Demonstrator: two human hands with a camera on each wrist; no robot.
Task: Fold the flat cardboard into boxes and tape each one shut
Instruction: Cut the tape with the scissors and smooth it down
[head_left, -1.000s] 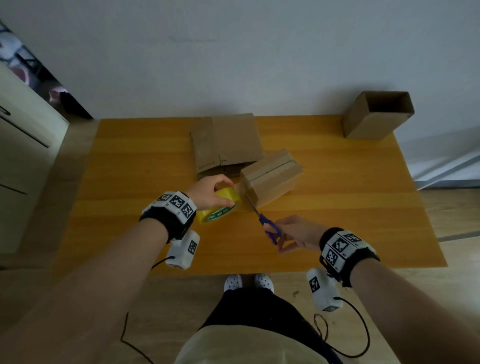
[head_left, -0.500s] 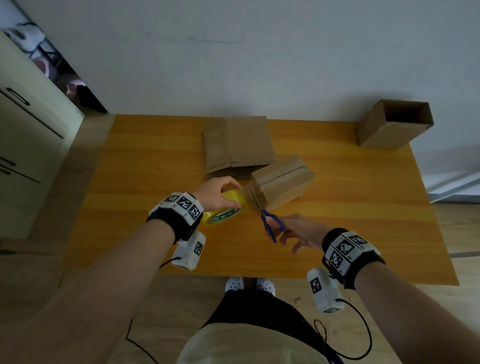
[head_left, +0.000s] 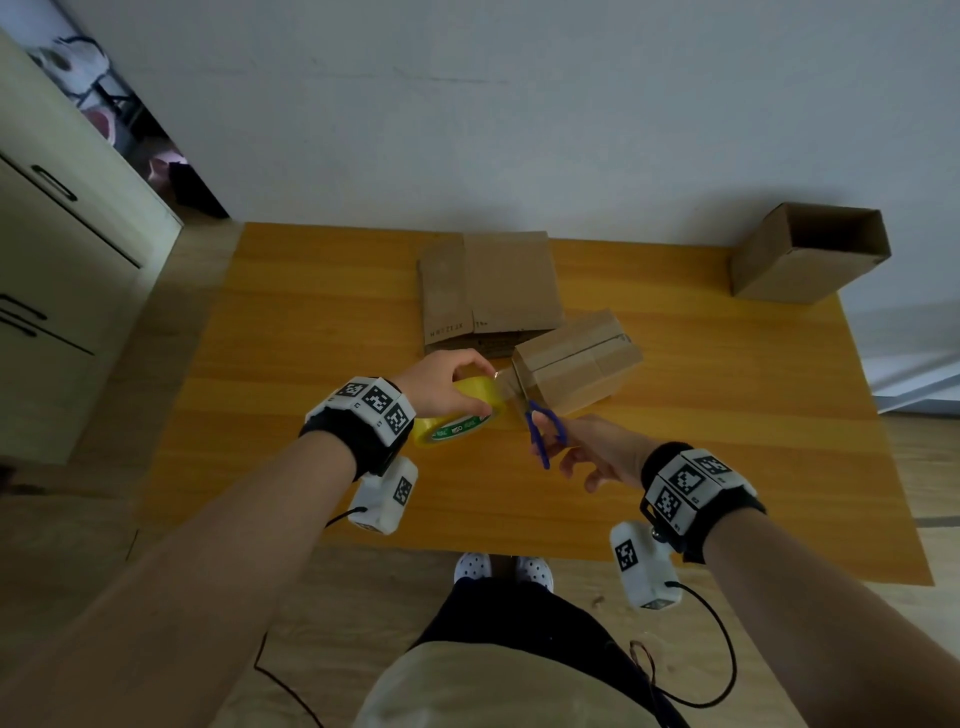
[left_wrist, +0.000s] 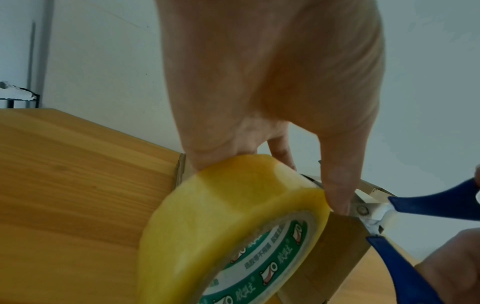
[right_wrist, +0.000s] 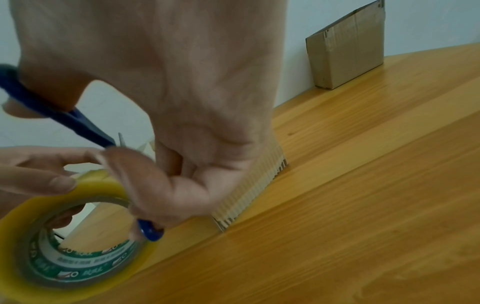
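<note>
— What's laid out in front of them?

— A long wooden table (head_left: 322, 312) pushed against the pale wall. At its far right corner stands an open-topped box (head_left: 810, 254), close to the wall. Near the middle of the far edge lies a stack of flat cardboard (head_left: 493, 286), unfolded, with some printing along its near edge.

— And the one they're working on?

— The folded box (head_left: 576, 358) sits just in front of that flat stack, turned at an angle, flaps closed on top with the seam running along its length. Its near end faces the person.

— What are the hands doing?

— The left hand (head_left: 441, 379) is curled over a roll of yellow tape (head_left: 457, 415), fingers across the top and thumb pressed on the rim nearest the box. The roll is tipped on its edge just beside the near end of the box; from the wrist view you see its green-and-white printed core. A short clear strip seems to run from the roll to the box, though it is hard to make out.

— And the other?

— The right hand (head_left: 597, 447) has fingers through the blue handles of the scissors (head_left: 540, 426). The handles stand spread apart, and the blades point up into the gap between roll and box. The blade tips are mostly hidden by the thumb, so I can't tell how far they gape.

— Anything smaller?

— Marker bands on both wrists, with little cameras hanging beneath.
</note>
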